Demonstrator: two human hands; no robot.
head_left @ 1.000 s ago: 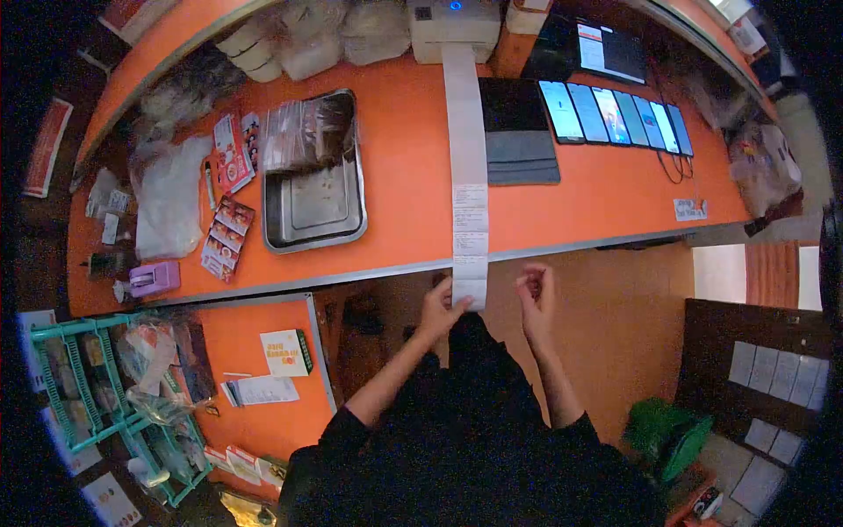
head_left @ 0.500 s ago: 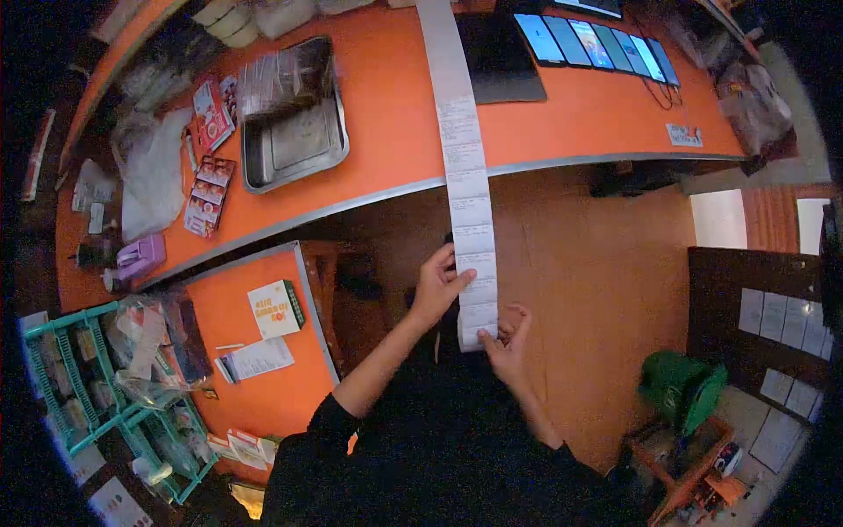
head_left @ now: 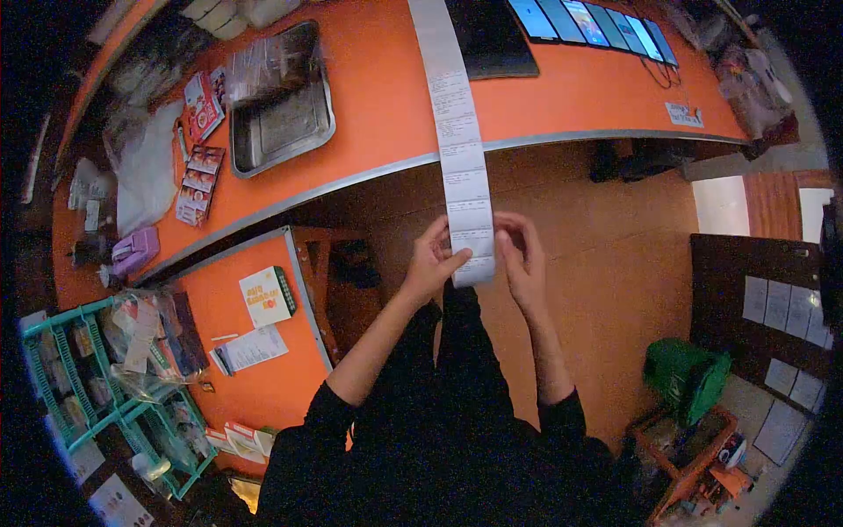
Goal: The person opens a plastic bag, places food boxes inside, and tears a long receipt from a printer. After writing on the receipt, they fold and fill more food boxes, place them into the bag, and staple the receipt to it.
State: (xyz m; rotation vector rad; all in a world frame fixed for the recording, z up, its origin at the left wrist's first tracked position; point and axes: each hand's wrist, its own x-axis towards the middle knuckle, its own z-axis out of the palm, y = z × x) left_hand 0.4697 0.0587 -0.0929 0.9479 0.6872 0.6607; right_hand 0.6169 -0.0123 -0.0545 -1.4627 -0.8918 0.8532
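A long white strip of printed receipts (head_left: 464, 162) runs from the far counter, over its edge, down to my hands. My left hand (head_left: 432, 263) pinches its left edge, thumb lying on the printed face and fingers behind. At the right edge is my right hand (head_left: 527, 263), its fingers curled and their tips partly hidden by the paper. Below the thumbs the strip curves under into a loop, and its end is hidden.
On the orange counter (head_left: 378, 97) lie a metal tray (head_left: 285, 140), a black panel, several lit phones (head_left: 584, 22) and a purple device (head_left: 134, 252). A lower orange table holds a white box (head_left: 266, 297) and papers. Teal baskets (head_left: 88, 369) stand left; a green bag (head_left: 685, 382) sits right.
My right hand has left the strip's lower end and moved up along its right edge. The hanging part below my hands is shorter and curled under. My left hand keeps its pinch.
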